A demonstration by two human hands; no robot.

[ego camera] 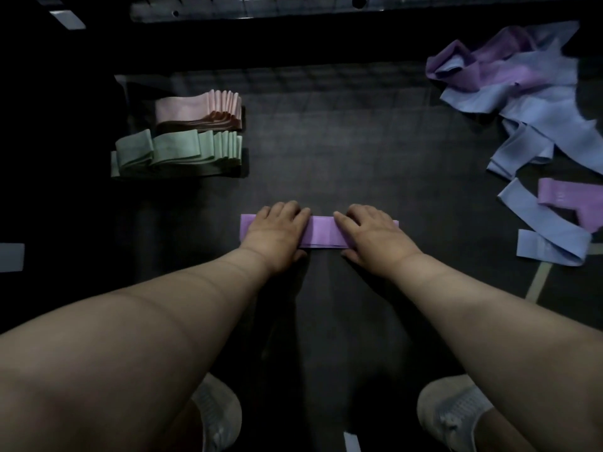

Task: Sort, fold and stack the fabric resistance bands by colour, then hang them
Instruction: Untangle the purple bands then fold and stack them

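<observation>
The folded purple band (321, 231) lay flat on the dark surface (342, 141), under both our hands. Our left hand (277, 230) pressed on its left part and our right hand (368, 236) on its right part, with a bare piece of band between them. The grip of each hand was released, the fingers straight on the fabric. Beyond the grip, to the left, stood the green stack (182, 154), with the pink stack (202, 112) just behind it. To the right of the grip lay a loose heap (522, 93) of blue and purple bands. Our shoes (456, 415) showed below our arms.
</observation>
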